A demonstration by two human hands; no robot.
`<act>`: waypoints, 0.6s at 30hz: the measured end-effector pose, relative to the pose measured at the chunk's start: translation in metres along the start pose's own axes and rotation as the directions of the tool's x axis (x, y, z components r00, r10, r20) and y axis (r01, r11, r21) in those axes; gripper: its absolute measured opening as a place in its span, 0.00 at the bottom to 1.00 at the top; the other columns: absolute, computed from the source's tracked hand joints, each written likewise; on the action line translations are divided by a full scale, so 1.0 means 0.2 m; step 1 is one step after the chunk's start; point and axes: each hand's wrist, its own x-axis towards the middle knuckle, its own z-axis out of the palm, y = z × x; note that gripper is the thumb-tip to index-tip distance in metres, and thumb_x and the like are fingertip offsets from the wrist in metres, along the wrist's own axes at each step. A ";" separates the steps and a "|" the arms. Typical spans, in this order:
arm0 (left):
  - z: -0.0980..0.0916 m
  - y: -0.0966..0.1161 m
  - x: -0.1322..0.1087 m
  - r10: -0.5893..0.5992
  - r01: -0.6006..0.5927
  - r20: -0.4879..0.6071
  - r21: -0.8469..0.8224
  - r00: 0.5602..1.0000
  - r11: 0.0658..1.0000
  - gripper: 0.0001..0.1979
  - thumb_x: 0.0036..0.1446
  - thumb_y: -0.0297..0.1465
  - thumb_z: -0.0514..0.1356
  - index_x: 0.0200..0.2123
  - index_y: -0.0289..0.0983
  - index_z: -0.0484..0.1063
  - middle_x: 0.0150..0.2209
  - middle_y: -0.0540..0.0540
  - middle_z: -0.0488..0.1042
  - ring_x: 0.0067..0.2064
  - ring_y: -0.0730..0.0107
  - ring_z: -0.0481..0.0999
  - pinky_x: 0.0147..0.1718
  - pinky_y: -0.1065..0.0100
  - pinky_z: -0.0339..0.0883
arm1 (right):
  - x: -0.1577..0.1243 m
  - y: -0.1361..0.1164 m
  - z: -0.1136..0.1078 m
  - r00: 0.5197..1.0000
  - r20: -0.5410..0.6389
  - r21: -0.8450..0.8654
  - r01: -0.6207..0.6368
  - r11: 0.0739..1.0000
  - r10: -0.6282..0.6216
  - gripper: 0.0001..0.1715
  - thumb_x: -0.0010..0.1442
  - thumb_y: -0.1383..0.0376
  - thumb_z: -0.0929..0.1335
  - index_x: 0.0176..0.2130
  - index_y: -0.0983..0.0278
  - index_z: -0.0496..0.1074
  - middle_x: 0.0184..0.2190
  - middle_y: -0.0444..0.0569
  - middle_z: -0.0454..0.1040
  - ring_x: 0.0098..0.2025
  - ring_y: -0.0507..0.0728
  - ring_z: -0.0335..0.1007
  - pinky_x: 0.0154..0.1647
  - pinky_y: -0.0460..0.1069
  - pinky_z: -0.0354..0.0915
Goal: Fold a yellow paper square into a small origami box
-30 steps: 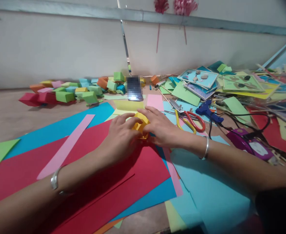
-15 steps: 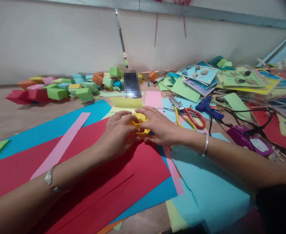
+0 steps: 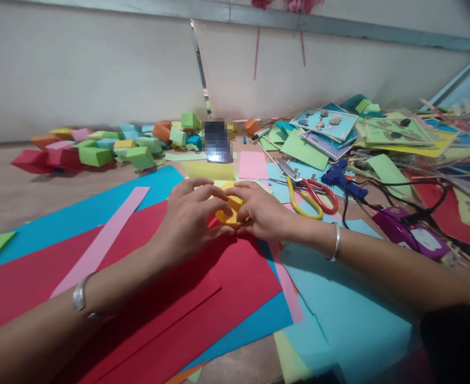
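Note:
A small yellow folded paper piece (image 3: 231,212) stands between my two hands, above the far edge of a red paper sheet (image 3: 235,288). My left hand (image 3: 197,213) curls round its left side, fingers bent and thumb below, with a gap showing in the curve of the hand. From the right, my right hand (image 3: 264,210) has its fingers and thumb closed on the piece. Fingers cover much of the paper, so its full shape is hidden. Beyond the hands lies a pale yellow paper strip (image 3: 208,170).
Scissors (image 3: 309,194), a blue glue gun (image 3: 344,178) and a purple device (image 3: 408,232) with black cords lie to the right. Colourful paper boxes (image 3: 96,156) line the wall at left. A phone (image 3: 217,141) stands at the back. Light blue paper (image 3: 339,298) lies under my right arm.
My left hand has shifted slightly left and its grasp has widened, showing a gap beside the yellow paper piece. My right hand keeps nearly the same place.

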 end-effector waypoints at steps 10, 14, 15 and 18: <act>-0.04 0.03 0.00 0.087 -0.073 -0.098 0.135 0.991 0.988 0.11 0.57 0.39 0.67 0.23 0.45 0.79 0.37 0.45 0.80 0.50 0.47 0.71 0.50 0.48 0.61 | -0.01 0.00 -0.01 1.000 0.001 0.012 0.010 1.000 -0.010 0.08 0.57 0.64 0.76 0.28 0.65 0.82 0.59 0.58 0.71 0.61 0.66 0.60 0.62 0.60 0.59; -0.05 0.03 -0.01 0.100 -0.085 -0.078 0.181 0.992 0.980 0.11 0.60 0.37 0.65 0.24 0.45 0.79 0.40 0.46 0.80 0.51 0.49 0.71 0.54 0.47 0.58 | -0.01 0.00 -0.02 1.000 -0.006 -0.006 0.027 1.000 -0.027 0.10 0.59 0.62 0.75 0.28 0.64 0.81 0.57 0.55 0.72 0.60 0.64 0.61 0.62 0.60 0.59; -0.05 0.03 -0.01 0.098 -0.085 -0.068 0.177 0.993 0.980 0.11 0.60 0.36 0.64 0.25 0.45 0.79 0.40 0.46 0.80 0.51 0.49 0.71 0.54 0.47 0.58 | -0.02 0.00 -0.02 1.000 -0.005 -0.011 0.029 1.000 -0.029 0.09 0.58 0.62 0.75 0.28 0.64 0.81 0.57 0.55 0.72 0.60 0.64 0.61 0.62 0.60 0.60; -0.04 0.04 -0.01 0.108 -0.102 -0.043 0.134 0.993 0.986 0.11 0.62 0.34 0.63 0.26 0.46 0.79 0.39 0.48 0.80 0.51 0.52 0.71 0.56 0.49 0.57 | -0.02 -0.02 -0.03 0.999 -0.008 -0.035 0.039 0.999 -0.039 0.06 0.55 0.63 0.77 0.31 0.64 0.82 0.57 0.56 0.71 0.61 0.66 0.60 0.63 0.61 0.59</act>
